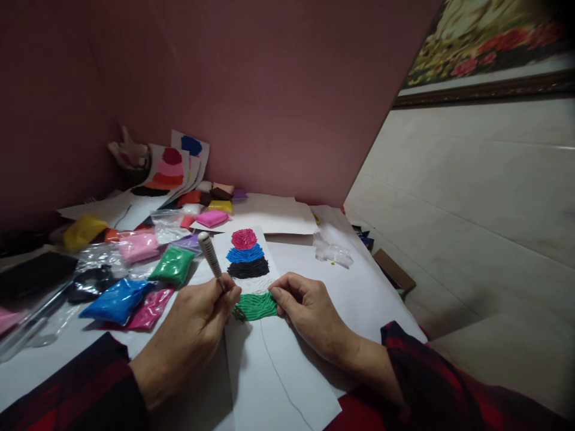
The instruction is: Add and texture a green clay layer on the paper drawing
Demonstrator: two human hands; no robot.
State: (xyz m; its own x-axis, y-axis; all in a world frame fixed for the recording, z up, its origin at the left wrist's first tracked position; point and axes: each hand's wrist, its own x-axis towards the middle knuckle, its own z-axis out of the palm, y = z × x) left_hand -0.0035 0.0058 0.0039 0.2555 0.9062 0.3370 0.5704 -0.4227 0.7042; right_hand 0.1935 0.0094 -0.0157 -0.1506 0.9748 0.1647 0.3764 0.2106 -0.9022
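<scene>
While the left hand (191, 320) grips a tool (210, 254), the right (312, 314) touches clay (257, 306).

dim, corners darkened; soft shadows; glare on blue packet (115, 301).

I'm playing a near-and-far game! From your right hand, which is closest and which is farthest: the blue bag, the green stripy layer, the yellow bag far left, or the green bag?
From the right hand:
1. Green stripy layer, at its fingertips
2. Green bag, to the left
3. Blue bag, farther left
4. Yellow bag, far left and back
</scene>
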